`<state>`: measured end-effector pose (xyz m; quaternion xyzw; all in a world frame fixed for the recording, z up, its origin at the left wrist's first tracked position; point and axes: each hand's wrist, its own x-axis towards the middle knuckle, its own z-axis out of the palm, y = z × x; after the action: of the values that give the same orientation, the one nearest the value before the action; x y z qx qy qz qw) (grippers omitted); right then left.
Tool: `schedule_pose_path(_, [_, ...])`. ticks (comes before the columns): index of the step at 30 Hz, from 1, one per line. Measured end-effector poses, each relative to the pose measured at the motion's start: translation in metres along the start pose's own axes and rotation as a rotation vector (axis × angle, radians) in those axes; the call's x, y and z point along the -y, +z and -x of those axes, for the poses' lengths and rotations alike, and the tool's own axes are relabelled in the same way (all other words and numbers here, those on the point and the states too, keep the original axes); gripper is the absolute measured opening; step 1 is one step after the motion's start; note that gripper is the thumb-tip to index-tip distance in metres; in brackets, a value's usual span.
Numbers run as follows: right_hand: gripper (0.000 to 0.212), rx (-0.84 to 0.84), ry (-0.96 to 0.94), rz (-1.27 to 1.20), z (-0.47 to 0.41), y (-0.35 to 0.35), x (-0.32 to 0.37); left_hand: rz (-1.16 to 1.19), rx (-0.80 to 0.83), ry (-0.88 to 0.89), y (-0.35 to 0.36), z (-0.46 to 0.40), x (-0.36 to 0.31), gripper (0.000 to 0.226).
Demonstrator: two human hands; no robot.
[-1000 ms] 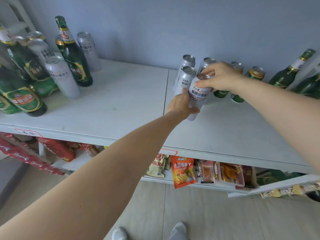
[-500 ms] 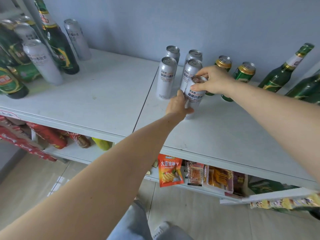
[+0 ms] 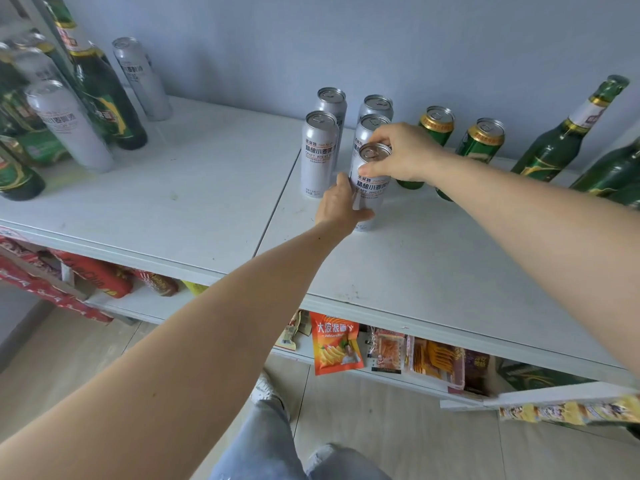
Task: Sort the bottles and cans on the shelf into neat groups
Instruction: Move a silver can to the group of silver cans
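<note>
We see an orange chip bag [image 3: 335,344] hanging under the shelf, more snack packs [image 3: 431,358] to its right, red packs [image 3: 91,277] far left, pale floor tiles [image 3: 398,427] below.

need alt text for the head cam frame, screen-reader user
Both hands grip one silver can standing on a white shelf: the left hand around its lower body, the right hand over its rim. Four matching silver cans stand just behind, two green cans to their right, and green bottles at both ends.
</note>
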<state>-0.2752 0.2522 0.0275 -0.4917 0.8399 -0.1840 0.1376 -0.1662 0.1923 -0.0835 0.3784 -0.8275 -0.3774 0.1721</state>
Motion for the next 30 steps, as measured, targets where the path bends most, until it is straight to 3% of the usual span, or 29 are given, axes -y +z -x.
schedule_pose_path(10, [0.064,-0.050,-0.052,0.144,0.008,0.002,0.007,-0.190,0.007,-0.017,-0.007,0.007,-0.001,0.054])
schedule_pose_path(14, [0.072,-0.093,-0.049,0.142,0.011,0.005,0.013,-0.208,0.018,-0.025,-0.010,0.006,0.003,0.057])
schedule_pose_path(20, [0.055,-0.244,-0.164,0.181,0.009,0.000,0.031,-0.261,0.019,-0.040,-0.033,0.006,0.016,0.058])
schedule_pose_path(30, [0.032,-0.267,-0.377,0.306,-0.011,0.023,0.102,-0.410,-0.042,-0.077,-0.121,0.007,0.060,0.035])
